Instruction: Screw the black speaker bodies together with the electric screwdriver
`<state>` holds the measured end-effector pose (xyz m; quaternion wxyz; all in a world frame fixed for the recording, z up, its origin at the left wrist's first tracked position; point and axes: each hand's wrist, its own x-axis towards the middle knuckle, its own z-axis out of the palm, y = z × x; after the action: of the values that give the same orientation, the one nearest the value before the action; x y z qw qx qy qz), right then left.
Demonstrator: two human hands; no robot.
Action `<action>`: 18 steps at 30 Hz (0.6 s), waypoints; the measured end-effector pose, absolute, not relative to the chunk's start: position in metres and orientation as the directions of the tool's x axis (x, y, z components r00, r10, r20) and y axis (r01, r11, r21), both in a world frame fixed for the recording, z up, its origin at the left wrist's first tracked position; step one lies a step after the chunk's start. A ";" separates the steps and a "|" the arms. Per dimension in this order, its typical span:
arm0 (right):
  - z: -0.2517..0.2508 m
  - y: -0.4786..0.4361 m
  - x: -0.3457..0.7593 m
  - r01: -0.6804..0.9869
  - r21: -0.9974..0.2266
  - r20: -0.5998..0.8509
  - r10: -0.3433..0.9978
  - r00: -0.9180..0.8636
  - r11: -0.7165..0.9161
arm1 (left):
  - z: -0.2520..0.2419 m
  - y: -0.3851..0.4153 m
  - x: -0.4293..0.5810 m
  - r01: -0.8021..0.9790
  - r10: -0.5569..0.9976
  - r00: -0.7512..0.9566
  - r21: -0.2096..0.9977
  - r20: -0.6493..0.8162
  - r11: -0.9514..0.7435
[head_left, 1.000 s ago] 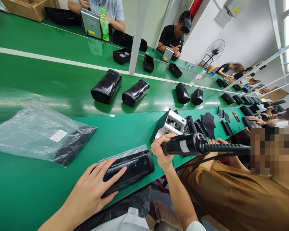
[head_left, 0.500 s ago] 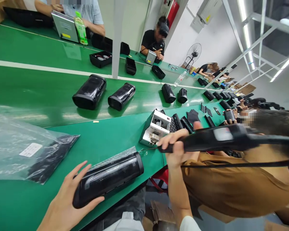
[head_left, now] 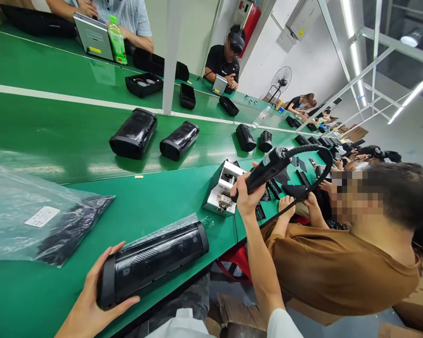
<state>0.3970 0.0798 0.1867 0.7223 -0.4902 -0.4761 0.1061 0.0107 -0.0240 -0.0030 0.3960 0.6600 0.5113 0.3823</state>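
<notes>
Black speaker (head_left: pixel 155 263) on its side, screwdriver (head_left: pixel 268 168) aloft

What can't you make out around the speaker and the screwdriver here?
All in the head view.
Bit of the screwdriver: lost under the right hand, against the box.
Near end of the speaker: covered by the left hand.
Label on the bag: too small to read; left edge cuts the bag.
Insides of the box: too small to tell.

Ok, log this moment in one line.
left hand: grips speaker end, on bench | right hand: holds screwdriver, tip by feeder
</notes>
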 end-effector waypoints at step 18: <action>0.223 0.063 0.289 0.078 -0.737 0.671 0.714 0.200 0.671 | 0.011 -0.029 0.024 0.347 0.974 0.212 0.926 0.080 -0.151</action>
<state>0.2895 0.0631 0.2227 0.6983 -0.3356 -0.5898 0.2278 0.0243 -0.0288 0.0115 0.4157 0.6581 0.5016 0.3773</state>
